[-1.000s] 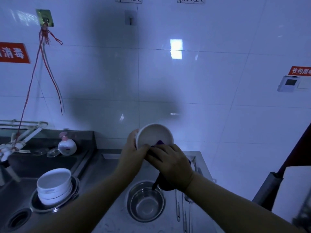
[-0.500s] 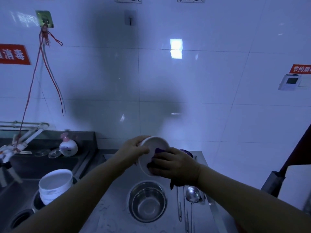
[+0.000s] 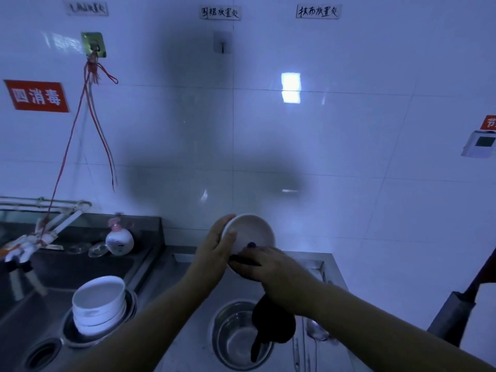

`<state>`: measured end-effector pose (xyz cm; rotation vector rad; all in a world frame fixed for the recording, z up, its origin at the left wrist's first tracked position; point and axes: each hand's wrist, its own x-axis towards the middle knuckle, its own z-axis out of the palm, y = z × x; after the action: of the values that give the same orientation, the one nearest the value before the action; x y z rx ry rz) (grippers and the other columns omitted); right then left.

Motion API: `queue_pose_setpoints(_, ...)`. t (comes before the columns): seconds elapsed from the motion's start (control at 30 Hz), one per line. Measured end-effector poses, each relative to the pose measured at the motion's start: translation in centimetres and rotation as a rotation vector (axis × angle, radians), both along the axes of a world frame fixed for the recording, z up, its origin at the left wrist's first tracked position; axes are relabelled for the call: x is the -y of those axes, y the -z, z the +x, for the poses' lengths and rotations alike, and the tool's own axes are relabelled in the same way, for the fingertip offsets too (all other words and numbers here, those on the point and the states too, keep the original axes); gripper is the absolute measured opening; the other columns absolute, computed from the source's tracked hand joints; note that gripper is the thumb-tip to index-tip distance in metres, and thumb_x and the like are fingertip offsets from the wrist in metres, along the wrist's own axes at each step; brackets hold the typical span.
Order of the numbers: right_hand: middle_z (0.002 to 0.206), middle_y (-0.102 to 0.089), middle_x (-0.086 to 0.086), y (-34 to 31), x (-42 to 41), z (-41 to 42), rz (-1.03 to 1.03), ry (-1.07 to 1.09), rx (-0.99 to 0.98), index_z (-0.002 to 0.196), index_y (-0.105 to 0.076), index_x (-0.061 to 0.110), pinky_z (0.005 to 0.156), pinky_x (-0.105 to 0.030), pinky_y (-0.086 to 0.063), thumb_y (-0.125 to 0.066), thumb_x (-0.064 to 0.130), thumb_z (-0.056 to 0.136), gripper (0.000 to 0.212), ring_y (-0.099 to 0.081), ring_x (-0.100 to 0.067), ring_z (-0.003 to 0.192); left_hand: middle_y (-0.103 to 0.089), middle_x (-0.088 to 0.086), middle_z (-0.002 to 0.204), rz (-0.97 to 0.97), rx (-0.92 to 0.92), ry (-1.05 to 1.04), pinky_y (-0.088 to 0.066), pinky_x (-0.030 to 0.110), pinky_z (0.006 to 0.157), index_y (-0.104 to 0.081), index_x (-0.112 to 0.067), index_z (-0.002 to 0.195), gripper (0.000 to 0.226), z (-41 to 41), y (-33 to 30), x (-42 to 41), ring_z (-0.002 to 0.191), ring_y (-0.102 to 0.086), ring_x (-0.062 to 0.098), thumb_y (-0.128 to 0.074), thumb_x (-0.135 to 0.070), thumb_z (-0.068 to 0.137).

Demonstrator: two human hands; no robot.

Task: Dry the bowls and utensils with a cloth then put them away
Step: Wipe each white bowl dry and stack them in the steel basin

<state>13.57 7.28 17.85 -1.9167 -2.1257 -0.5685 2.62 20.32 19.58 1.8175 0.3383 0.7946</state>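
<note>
Clearly I'm mid-job: my left hand [image 3: 214, 253] grips the round white ceramic bowl [image 3: 249, 233] above the round steel basin [image 3: 230, 336] while my right hand [image 3: 264, 267] clasps the dark cloth [image 3: 271, 323] to it, the stacked white bowls [image 3: 99, 304] left of the basin and metal spoon [image 3: 316, 331] right of it seemingly undried.

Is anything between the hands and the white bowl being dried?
Only the dark cloth, pressed by the right hand against the white bowl. The left hand grips its rim directly.
</note>
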Motion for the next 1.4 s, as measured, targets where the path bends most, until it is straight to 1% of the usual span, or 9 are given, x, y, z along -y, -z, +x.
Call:
queue_pose_setpoints(0.17,0.112,-0.068,0.004,-0.9,-0.4,1.9,-0.04,-0.122,0.222,0.103,-0.072,0.026,0.091,-0.034,-0.051,-0.076,0.018,0.076,0.029,-0.06,-0.02,0.111,-0.063,0.009,0.111,-0.035,-0.081,0.129,-0.048,0.037,0.084,-0.056,-0.016,0.12,0.026,-0.9,0.0,-0.7,0.101,-0.059,0.024,-0.043,-0.013,0.099)
queue_pose_setpoints(0.37,0.113,-0.069,-0.001,-1.2,-1.5,1.4,0.122,-0.121,0.21,0.102,-0.073,0.02,0.096,-0.033,-0.049,-0.063,0.019,0.085,0.02,-0.06,-0.023,0.111,-0.066,0.003,0.11,-0.125,-0.115,0.242,-0.051,0.037,0.074,-0.06,-0.028,0.118,0.028,-1.6,-0.2,-0.9,0.099,-0.063,0.023,-0.038,-0.027,0.1)
queue_pose_setpoints(0.5,0.114,-0.068,-0.002,-1.1,-2.4,0.1,0.17,-0.05,0.07,0.107,-0.072,0.019,0.099,-0.032,-0.047,-0.067,0.019,0.083,0.024,-0.061,-0.021,0.11,-0.066,-0.004,0.112,-0.137,-0.1,0.248,-0.052,0.03,0.08,-0.062,-0.029,0.117,0.03,-1.6,-0.3,-0.8,0.105,-0.062,0.014,-0.036,-0.028,0.101)
queue_pose_setpoints(0.73,0.129,-0.059,0.0,0.4,-2.0,-1.1,0.006,-0.018,-0.121,0.121,-0.062,0.021,0.101,-0.034,-0.045,-0.07,0.011,0.078,0.045,-0.054,-0.02,0.117,-0.067,0.005,0.107,-0.125,-0.077,0.189,-0.051,0.032,0.084,-0.062,-0.018,0.114,0.027,-1.5,-0.5,-1.0,0.101,-0.062,0.021,-0.039,-0.018,0.099)
queue_pose_setpoints(0.87,0.133,-0.057,-0.004,1.0,-1.1,-0.3,-0.152,-0.087,-0.025,0.123,-0.061,0.018,0.103,-0.045,-0.04,-0.085,0.009,0.061,0.068,-0.051,-0.025,0.125,-0.064,0.005,0.11,-0.076,-0.137,0.154,-0.05,0.034,0.084,-0.06,-0.028,0.111,0.024,-1.5,-0.7,-1.9,0.1,-0.06,0.021,-0.041,-0.019,0.099)
queue_pose_setpoints(1.1,0.128,-0.059,-0.002,-0.7,0.0,2.7,-0.095,-0.308,0.369,0.119,-0.063,0.023,0.114,-0.035,-0.029,-0.052,0.02,0.092,0.028,-0.048,-0.02,0.125,-0.066,0.011,0.112,-0.089,-0.371,0.393,-0.043,0.057,0.095,-0.065,-0.02,0.114,0.031,-1.8,-2.1,-2.1,0.106,-0.06,0.033,-0.047,-0.034,0.093)
queue_pose_setpoints(1.23,0.112,-0.067,-0.007,-0.7,-0.2,2.9,0.065,-0.379,0.385,0.105,-0.071,0.017,0.106,-0.034,-0.038,-0.048,0.019,0.098,0.024,-0.059,-0.023,0.111,-0.067,0.005,0.115,-0.156,-0.478,0.416,-0.045,0.052,0.097,-0.066,-0.026,0.112,0.039,-1.6,-2.9,-1.9,0.106,-0.062,0.026,-0.05,-0.046,0.082)
queue_pose_setpoints(1.3,0.108,-0.069,-0.006,-0.5,0.1,2.9,0.05,-0.356,0.336,0.101,-0.073,0.018,0.102,-0.034,-0.044,-0.053,0.021,0.094,0.021,-0.062,-0.022,0.107,-0.065,0.002,0.11,-0.092,-0.518,0.308,-0.048,0.043,0.09,-0.062,-0.03,0.107,0.041,-1.4,-3.2,-1.6,0.1,-0.062,0.021,-0.048,-0.054,0.077)
queue_pose_setpoints(1.4,0.108,-0.068,-0.004,-0.2,0.5,3.3,-0.033,-0.22,0.237,0.104,-0.071,0.02,0.093,-0.035,-0.051,-0.064,0.022,0.085,0.02,-0.063,-0.021,0.104,-0.047,0.002,0.137,0.456,-0.541,0.065,-0.041,0.034,0.098,-0.035,-0.025,0.14,0.05,-1.6,-2.4,-2.6,0.121,-0.046,0.016,-0.042,-0.046,0.095)
